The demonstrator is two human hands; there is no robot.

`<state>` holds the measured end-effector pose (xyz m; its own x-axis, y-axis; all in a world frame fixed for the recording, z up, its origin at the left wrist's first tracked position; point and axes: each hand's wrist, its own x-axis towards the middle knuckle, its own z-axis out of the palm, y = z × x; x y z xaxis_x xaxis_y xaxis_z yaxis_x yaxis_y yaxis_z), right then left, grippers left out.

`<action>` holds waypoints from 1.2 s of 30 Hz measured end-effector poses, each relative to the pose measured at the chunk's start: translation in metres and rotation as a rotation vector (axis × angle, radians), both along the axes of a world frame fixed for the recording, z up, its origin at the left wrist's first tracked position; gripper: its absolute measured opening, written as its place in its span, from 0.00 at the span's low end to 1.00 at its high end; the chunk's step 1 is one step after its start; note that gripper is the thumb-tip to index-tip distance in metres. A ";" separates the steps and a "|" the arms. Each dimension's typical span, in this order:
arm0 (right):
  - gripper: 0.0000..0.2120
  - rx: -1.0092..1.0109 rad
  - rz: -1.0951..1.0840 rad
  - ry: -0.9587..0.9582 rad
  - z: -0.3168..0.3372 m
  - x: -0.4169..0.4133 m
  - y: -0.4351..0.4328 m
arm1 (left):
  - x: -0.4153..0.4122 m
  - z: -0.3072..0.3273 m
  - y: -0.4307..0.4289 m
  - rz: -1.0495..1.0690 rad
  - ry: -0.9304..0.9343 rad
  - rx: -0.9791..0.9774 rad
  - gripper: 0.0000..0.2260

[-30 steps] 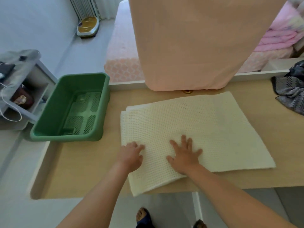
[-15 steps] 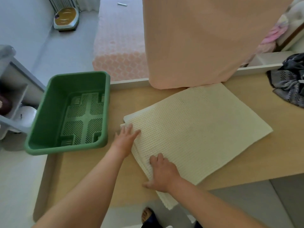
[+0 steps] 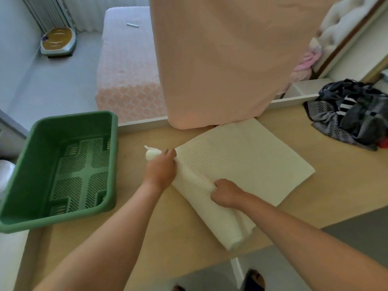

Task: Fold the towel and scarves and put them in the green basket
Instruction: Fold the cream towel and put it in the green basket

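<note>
towel (image 3: 247, 162) on table (image 3: 184, 238), lying skewed, long axis far-left to near-right, near end at the table edge | left hand (image 3: 160, 171) grip clamped on its bunched far-left corner, right hand (image 3: 226, 193) grip curled into the fold | half a second back it lay flat, now that edge is rolled up | green basket (image 3: 31, 164) just left, scarves (image 3: 352, 116) far right

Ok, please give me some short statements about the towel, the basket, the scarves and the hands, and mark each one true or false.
1. The green basket is empty. True.
2. The towel lies on the table, right of the basket. True.
3. Only the left hand grips the towel. False: the right hand grips its bunched edge too.
4. The dark scarves are in the basket. False: they lie heaped on the table, far right.
</note>
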<state>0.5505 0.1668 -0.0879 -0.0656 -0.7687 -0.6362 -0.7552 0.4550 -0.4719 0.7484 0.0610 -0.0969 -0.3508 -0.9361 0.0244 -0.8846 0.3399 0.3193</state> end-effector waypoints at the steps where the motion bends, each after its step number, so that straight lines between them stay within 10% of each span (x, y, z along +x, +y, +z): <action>1: 0.05 -0.018 -0.031 0.004 0.008 -0.019 -0.004 | -0.016 0.006 -0.007 -0.025 -0.010 -0.021 0.11; 19: 0.14 -0.475 -0.134 0.197 -0.016 -0.356 -0.028 | -0.361 0.008 -0.071 -0.097 0.147 0.111 0.20; 36: 0.22 -0.113 0.219 0.138 -0.061 -0.353 -0.032 | -0.310 -0.036 0.009 0.051 -0.399 0.224 0.29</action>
